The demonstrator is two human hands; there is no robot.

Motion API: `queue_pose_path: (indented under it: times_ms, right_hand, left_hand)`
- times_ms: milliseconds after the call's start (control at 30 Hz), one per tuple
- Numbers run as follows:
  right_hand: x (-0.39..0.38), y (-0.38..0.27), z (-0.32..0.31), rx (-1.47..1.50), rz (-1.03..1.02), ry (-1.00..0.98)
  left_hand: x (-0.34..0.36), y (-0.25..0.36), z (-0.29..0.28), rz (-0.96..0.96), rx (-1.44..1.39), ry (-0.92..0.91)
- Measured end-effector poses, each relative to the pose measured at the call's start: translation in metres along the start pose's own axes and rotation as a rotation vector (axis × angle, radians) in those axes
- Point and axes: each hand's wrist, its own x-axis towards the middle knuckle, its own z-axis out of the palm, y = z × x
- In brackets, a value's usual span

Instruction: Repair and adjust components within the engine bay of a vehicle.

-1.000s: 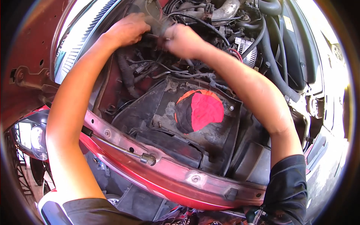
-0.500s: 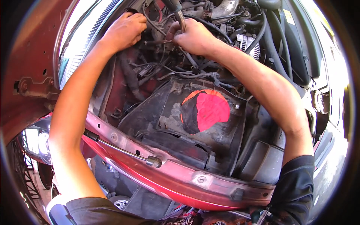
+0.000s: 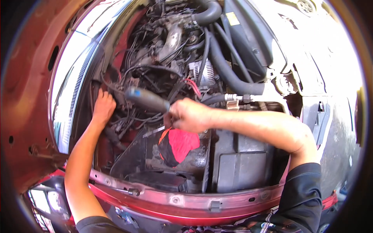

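The tool w/ the dark, blue-tipped handle (image 3: 147,100) is up over the engine bay, pinched by the R hand (image 3: 193,115) near one end. B/c it's held there, it could be tipped or dropped into the gaps. The black cable (image 3: 155,66) could be snagged if it's swung up. The L hand (image 3: 105,105), by the side wall, could be bumped; can't tell if anything's gripped. The red-and-black cloth (image 3: 183,143) below could be knocked.
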Motion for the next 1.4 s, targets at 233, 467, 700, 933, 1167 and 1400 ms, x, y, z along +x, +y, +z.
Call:
queue_pose_path:
  times_ms: [233, 467, 700, 933, 1167, 1400]
  right_hand:
    - [-0.016, 0.015, 0.023, 0.189, 0.137, -0.079]
    - [-0.017, 0.03, 0.024, 0.131, 0.239, -0.119]
    - [-0.017, 0.031, 0.023, 0.128, 0.295, -0.18]
    - [-0.017, 0.029, 0.022, 0.113, 0.317, -0.204]
    - [-0.015, 0.033, 0.023, 0.087, 0.302, -0.201]
    - [-0.015, 0.031, 0.021, 0.084, 0.319, -0.194]
  left_hand:
    - [0.003, 0.003, 0.01, -0.045, 0.041, -0.106]
    - [0.006, 0.001, 0.004, -0.042, 0.025, -0.203]
    - [0.006, 0.0, 0.015, -0.064, 0.064, -0.17]
    - [0.006, -0.002, 0.017, -0.078, 0.066, -0.18]
    - [0.005, -0.006, 0.008, -0.063, -0.005, -0.157]
    - [0.004, -0.003, 0.012, -0.047, -0.008, -0.131]
